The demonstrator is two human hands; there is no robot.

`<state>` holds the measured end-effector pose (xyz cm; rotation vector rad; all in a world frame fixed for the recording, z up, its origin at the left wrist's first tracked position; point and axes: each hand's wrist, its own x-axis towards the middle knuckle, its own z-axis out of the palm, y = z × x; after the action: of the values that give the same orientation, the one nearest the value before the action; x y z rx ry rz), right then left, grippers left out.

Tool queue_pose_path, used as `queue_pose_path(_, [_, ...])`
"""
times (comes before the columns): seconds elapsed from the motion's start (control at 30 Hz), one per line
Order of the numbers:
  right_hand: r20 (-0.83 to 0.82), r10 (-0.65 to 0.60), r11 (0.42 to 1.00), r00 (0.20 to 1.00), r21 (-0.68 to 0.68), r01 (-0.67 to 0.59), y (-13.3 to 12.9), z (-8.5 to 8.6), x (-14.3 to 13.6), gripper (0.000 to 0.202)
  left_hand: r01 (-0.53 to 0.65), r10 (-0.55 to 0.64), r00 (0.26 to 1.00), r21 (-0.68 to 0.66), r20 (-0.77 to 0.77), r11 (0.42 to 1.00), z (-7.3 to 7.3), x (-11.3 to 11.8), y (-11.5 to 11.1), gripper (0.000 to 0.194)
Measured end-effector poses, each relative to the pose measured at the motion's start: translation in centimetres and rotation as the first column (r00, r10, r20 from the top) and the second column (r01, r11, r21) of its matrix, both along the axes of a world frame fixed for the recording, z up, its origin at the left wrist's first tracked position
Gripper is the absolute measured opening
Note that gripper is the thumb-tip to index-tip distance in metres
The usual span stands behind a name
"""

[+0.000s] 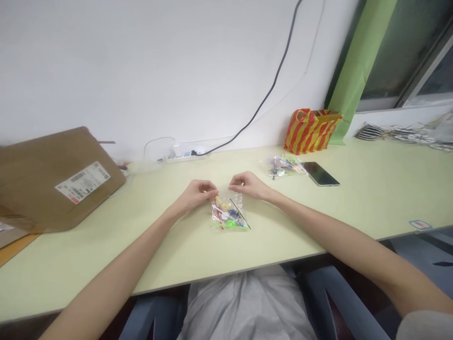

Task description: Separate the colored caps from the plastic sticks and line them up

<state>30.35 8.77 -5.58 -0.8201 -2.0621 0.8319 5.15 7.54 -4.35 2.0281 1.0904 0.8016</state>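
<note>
A small clear plastic bag point(230, 215) rests on the pale green table near its middle. Inside it are several small parts in red, yellow, white, blue, black and bright green. My left hand point(200, 194) pinches the bag's upper left corner between thumb and finger. At the upper right corner, my right hand point(247, 184) holds the bag's edge in the same way. A second clear bag of small coloured parts point(283, 166) lies behind and to the right of my right hand.
A large cardboard package point(56, 179) stands at the left. Along the wall lies a power strip point(186, 157) with a black cable. A phone point(320, 174) and a red-and-yellow striped bag point(311, 132) are at the right. The table's front edge is near my body.
</note>
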Motion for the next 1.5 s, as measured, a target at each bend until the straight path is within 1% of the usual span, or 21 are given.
queue_pose_path(0.13, [-0.009,-0.013,1.000,1.000,0.002,0.013,0.1,0.1,0.3,0.024,-0.018,0.019,1.000,-0.013,0.021,1.000,0.0,-0.3,0.3,0.032])
queue_pose_path(0.3, [-0.020,-0.043,0.999,0.999,0.004,0.043,0.6,0.3,0.7,0.023,-0.043,0.042,0.998,0.015,0.040,0.999,0.2,-0.9,0.6,0.033])
queue_pose_path(0.5, [-0.025,-0.079,0.997,0.997,-0.019,0.079,1.4,0.1,1.3,0.025,-0.072,0.071,0.996,0.004,0.061,0.997,0.3,-1.2,0.9,0.035])
queue_pose_path(0.93, [0.003,-0.076,0.997,0.997,-0.020,0.077,1.4,0.1,1.4,0.024,-0.048,0.049,0.998,-0.017,0.051,0.999,-0.3,-1.4,1.1,0.038])
queue_pose_path(1.2, [-0.032,-0.070,0.996,0.997,-0.055,0.068,1.4,-0.2,1.2,0.021,-0.056,0.061,0.995,-0.057,0.077,0.997,-0.1,-1.1,0.8,0.037])
queue_pose_path(1.33, [-0.045,-0.044,0.998,0.998,-0.046,0.042,0.9,-0.1,1.0,0.020,-0.008,0.017,0.996,-0.092,0.092,0.996,0.1,-0.7,0.2,0.036])
queue_pose_path(1.5, [-0.038,0.010,1.000,0.999,-0.024,-0.011,-0.1,0.3,0.3,0.020,0.051,-0.044,0.997,-0.107,0.067,0.993,0.1,0.2,-0.7,0.033])
